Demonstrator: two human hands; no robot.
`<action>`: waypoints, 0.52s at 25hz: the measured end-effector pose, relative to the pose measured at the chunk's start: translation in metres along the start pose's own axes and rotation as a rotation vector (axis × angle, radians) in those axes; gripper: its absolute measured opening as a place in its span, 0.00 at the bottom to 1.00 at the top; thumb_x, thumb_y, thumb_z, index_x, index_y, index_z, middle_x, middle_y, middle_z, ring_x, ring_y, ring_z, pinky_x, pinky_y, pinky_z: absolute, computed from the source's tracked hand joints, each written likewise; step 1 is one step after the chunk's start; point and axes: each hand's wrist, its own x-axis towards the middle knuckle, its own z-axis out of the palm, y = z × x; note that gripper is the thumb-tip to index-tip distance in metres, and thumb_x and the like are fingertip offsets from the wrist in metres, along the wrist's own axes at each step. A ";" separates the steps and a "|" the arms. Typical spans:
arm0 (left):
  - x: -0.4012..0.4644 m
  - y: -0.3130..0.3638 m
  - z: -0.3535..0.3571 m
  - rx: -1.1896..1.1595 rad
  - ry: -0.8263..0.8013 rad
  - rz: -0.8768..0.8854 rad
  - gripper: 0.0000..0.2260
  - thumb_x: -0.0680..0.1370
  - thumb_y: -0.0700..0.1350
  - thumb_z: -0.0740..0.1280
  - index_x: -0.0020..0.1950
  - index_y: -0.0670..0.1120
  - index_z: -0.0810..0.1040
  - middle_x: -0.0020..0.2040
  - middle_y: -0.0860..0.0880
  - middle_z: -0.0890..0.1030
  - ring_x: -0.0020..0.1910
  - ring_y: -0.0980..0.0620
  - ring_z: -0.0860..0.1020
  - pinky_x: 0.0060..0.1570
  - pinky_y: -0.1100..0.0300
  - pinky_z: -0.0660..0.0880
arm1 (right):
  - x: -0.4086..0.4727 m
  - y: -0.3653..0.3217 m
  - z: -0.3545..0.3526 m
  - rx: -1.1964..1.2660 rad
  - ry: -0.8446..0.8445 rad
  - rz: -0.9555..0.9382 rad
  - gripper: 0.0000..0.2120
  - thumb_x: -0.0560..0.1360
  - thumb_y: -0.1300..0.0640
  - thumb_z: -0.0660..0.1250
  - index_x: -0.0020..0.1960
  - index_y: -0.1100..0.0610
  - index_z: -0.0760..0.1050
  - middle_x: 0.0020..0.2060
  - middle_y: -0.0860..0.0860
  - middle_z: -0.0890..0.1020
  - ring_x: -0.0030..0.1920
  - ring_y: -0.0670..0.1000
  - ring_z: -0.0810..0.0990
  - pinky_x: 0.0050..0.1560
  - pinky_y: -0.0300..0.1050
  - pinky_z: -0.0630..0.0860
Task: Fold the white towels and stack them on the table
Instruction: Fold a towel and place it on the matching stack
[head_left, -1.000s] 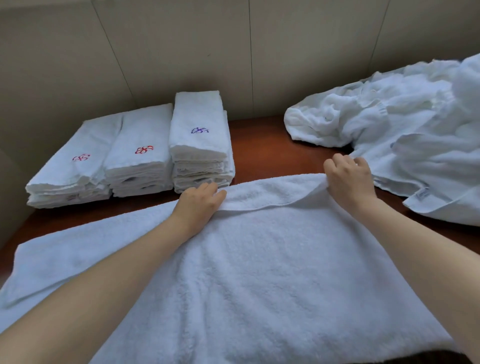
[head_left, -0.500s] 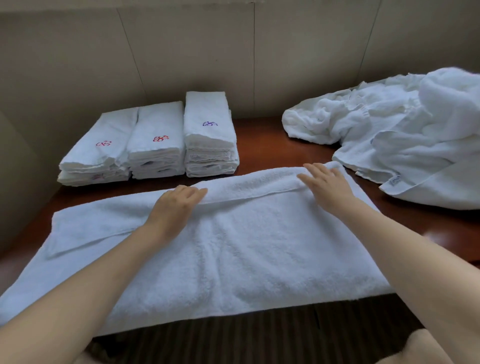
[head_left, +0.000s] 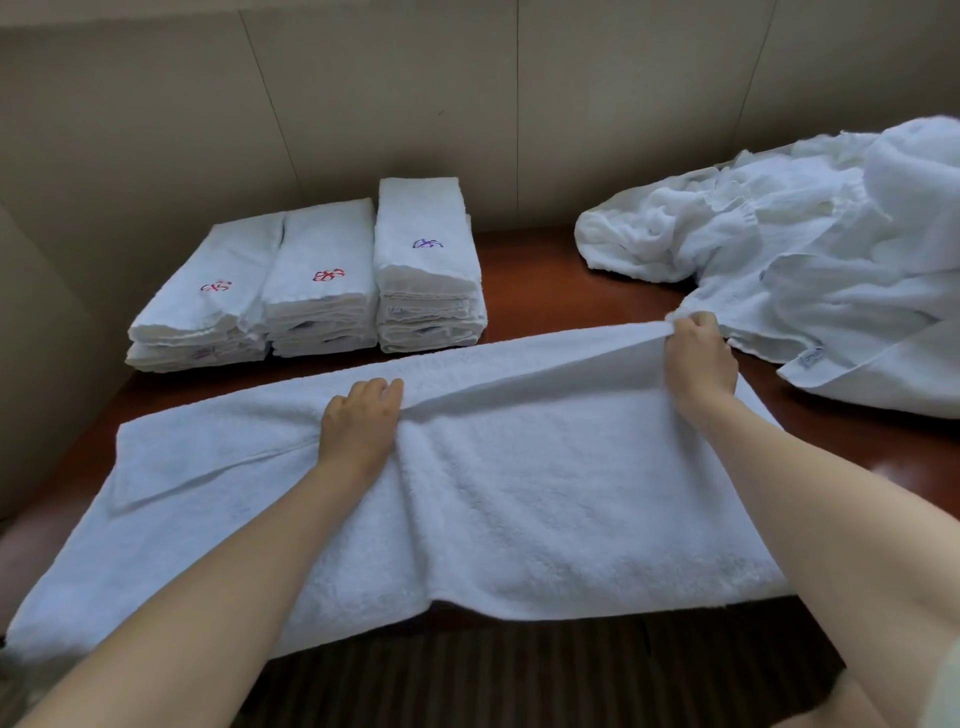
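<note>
right hand (head_left: 698, 364): pinched the far right corner of the towel (head_left: 519, 493), fingers curled round the edge, corner lifted off the layer below
left hand (head_left: 361, 423): lay on the towel's folded edge near mid-length, fingers bunched together and bent over the edge; a ridge of cloth ran from it to the right hand
towel: white, spread lengthwise across the worktop (head_left: 545, 280), under both hands, near edge hanging over the front
left stack (head_left: 208, 306): folded white towels, red embroidered mark on top, not readable
middle stack (head_left: 322, 280): touched the left stack, red mark on top, not readable
right stack (head_left: 426, 270): tallest, purple mark on top, not readable; just beyond the towel's far edge
unfolded pile (head_left: 810, 249): white towels heaped at the right rear, just beside the right hand
pile label (head_left: 816, 359): small sewn tag, text too small to read
</note>
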 end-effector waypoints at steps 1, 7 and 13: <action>0.002 0.001 0.000 0.012 -0.052 -0.006 0.21 0.78 0.36 0.61 0.71 0.42 0.67 0.64 0.43 0.73 0.61 0.43 0.73 0.50 0.51 0.71 | -0.001 -0.004 -0.006 0.122 0.053 0.001 0.16 0.77 0.69 0.55 0.62 0.66 0.72 0.64 0.61 0.72 0.59 0.62 0.74 0.51 0.48 0.67; -0.006 -0.020 -0.029 -0.081 0.079 0.044 0.21 0.75 0.34 0.54 0.66 0.40 0.74 0.61 0.40 0.78 0.51 0.37 0.80 0.44 0.45 0.77 | -0.045 0.010 -0.052 0.147 0.266 -0.143 0.16 0.76 0.60 0.55 0.46 0.69 0.78 0.52 0.65 0.78 0.55 0.64 0.74 0.55 0.53 0.70; -0.045 -0.042 -0.014 -0.047 0.047 0.335 0.20 0.65 0.25 0.70 0.56 0.36 0.79 0.50 0.36 0.81 0.43 0.36 0.81 0.37 0.44 0.78 | -0.098 0.015 -0.041 -0.423 -0.277 0.122 0.12 0.78 0.62 0.55 0.59 0.59 0.72 0.63 0.61 0.70 0.63 0.62 0.66 0.62 0.55 0.65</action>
